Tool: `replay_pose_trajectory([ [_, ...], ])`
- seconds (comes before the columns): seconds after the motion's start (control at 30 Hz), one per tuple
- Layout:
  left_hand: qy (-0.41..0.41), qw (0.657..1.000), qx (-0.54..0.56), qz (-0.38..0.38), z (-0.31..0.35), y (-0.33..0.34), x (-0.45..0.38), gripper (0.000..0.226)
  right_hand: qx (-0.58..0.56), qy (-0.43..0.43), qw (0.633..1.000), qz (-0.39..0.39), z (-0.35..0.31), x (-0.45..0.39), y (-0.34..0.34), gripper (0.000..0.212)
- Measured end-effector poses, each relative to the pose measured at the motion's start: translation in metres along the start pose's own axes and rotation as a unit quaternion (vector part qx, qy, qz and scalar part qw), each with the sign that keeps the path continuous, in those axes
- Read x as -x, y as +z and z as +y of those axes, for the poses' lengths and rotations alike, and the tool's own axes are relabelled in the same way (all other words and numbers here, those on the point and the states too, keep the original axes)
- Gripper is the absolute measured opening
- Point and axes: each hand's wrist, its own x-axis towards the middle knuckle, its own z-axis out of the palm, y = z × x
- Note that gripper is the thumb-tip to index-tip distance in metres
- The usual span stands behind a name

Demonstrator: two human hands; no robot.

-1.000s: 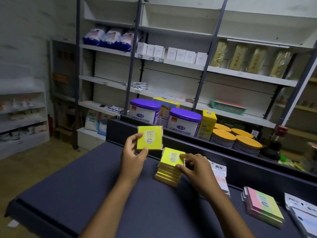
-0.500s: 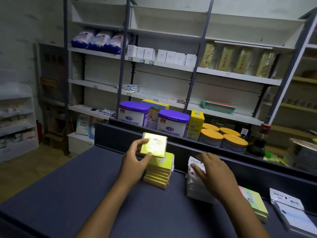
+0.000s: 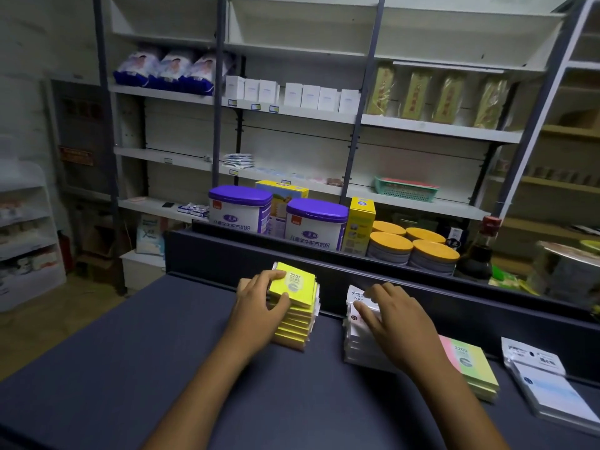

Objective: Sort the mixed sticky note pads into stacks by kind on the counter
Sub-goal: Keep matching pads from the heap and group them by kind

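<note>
Left hand (image 3: 259,306) pinches the top yellow pad (image 3: 293,285), thumb on its near edge, fingers on the left edge; pad sits on the yellow stack (image 3: 293,326) directly under the hand, slightly skewed. Right hand (image 3: 394,319) rests fingers on the white stack (image 3: 357,339); grip unclear. Left hand is better placed to square it.

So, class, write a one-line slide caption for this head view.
Left hand sets a yellow pad on its stack; right hand reaches the white stack.
</note>
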Motion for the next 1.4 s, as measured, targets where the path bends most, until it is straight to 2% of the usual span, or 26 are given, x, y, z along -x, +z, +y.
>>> replay_pose_trajectory([
  [0.17,0.030,0.994,-0.105,0.024,-0.006,0.002,0.004,0.034,-0.014,0.007,1.000,-0.002,0.000,0.001,0.002,0.040],
  [0.4,0.041,0.991,-0.126,0.022,-0.005,-0.001,0.006,0.038,-0.029,0.010,1.000,-0.006,-0.001,0.003,0.003,0.039],
  [0.6,0.135,0.977,-0.157,0.050,0.023,-0.004,0.008,0.029,-0.029,0.027,0.999,-0.003,0.010,0.014,-0.008,0.038],
  [0.9,0.187,0.942,-0.252,-0.118,0.102,0.038,0.036,0.030,0.027,0.071,0.996,-0.055,0.078,0.073,-0.045,0.044],
  [1.23,0.213,0.909,-0.297,-0.198,0.207,0.115,0.107,0.042,0.054,0.147,0.985,-0.077,0.169,0.190,-0.125,0.053],
  [1.4,0.240,0.910,-0.259,-0.219,0.265,0.158,0.158,0.041,0.064,0.179,0.979,-0.068,0.213,0.262,-0.168,0.055],
])
